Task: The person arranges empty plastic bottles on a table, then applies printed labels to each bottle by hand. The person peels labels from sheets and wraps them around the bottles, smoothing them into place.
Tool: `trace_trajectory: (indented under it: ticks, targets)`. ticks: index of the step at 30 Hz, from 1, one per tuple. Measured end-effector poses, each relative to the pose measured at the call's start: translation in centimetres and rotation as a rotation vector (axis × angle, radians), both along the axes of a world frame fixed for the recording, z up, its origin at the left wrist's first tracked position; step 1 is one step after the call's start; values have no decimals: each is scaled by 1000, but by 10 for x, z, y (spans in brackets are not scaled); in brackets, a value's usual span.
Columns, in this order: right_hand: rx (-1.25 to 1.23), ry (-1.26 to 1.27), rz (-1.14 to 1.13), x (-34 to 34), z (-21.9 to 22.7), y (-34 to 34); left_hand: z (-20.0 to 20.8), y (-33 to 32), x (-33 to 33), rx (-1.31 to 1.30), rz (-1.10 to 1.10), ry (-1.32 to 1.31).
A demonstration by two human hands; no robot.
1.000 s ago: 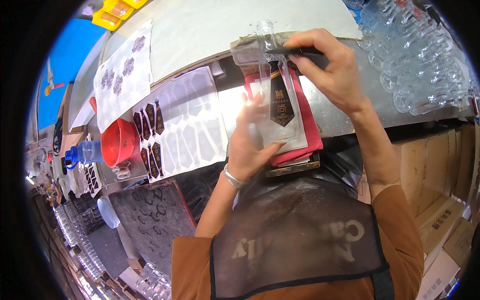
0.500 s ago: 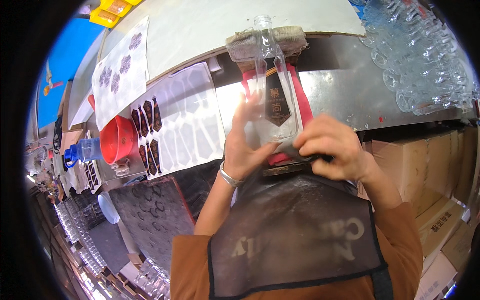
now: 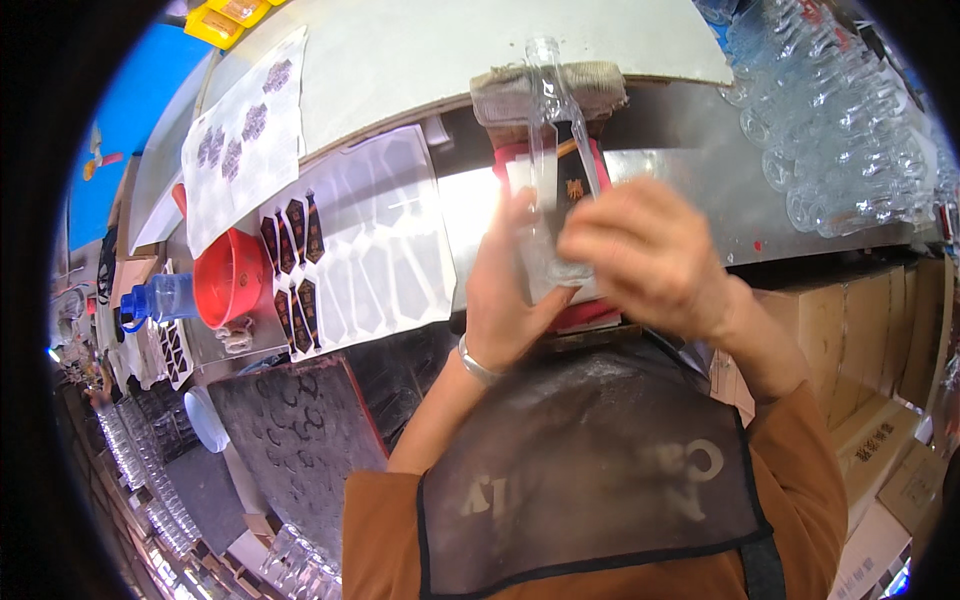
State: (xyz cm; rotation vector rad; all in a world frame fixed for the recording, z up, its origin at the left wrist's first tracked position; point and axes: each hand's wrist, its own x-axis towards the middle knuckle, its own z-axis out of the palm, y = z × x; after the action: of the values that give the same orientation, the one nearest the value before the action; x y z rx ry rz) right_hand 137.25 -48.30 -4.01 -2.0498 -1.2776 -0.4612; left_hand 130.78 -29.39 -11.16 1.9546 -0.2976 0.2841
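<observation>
A clear glass bottle (image 3: pixel 548 95) lies in front of me with its neck pointing away, resting on a rolled whitish cloth (image 3: pixel 498 97) and a red cloth (image 3: pixel 590 317). A dark tie-shaped label (image 3: pixel 573 185) with an orange stripe is on its upper face. My left hand (image 3: pixel 497 295) grips the bottle's lower left side, thumb by the base. Over the bottle's lower right part is my right hand (image 3: pixel 655 255), fingers curled and blurred, covering part of the label. Whatever those fingers hold is hidden.
Left of the bottle lies a backing sheet (image 3: pixel 385 240) with several dark tie-shaped labels. Beyond it are a red bowl (image 3: pixel 228 280), a blue-capped jug (image 3: pixel 165 298) and a patterned sheet (image 3: pixel 245 140). Several clear bottles (image 3: pixel 835 120) lie at right, above cardboard boxes (image 3: pixel 835 330).
My right hand has moved from beside the bottle's base, where it pinched something greyish, up and left over the label. My left hand still grips the bottle.
</observation>
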Motion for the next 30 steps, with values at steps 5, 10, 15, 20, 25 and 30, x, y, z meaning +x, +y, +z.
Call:
trace_trajectory:
  ticks: [5, 10, 15, 20, 25, 30]
  targets:
    - [78, 211, -12, 20, 2, 4, -1, 3, -1, -40, -25, 6]
    - [147, 41, -248, 68, 6, -4, -1, 3, -1, -9, -17, 38]
    - [40, 276, 176, -2, -3, 1, -4, 2, -3, 28, -21, 14]
    - [330, 318, -321, 74, -8, -13, -7, 3, 2, 56, -29, -31]
    - [178, 281, 132, 0, -23, -27, -8, 3, 2, 61, -34, -17]
    - [155, 241, -64, 50, -4, -14, -8, 4, -1, 105, -20, -9]
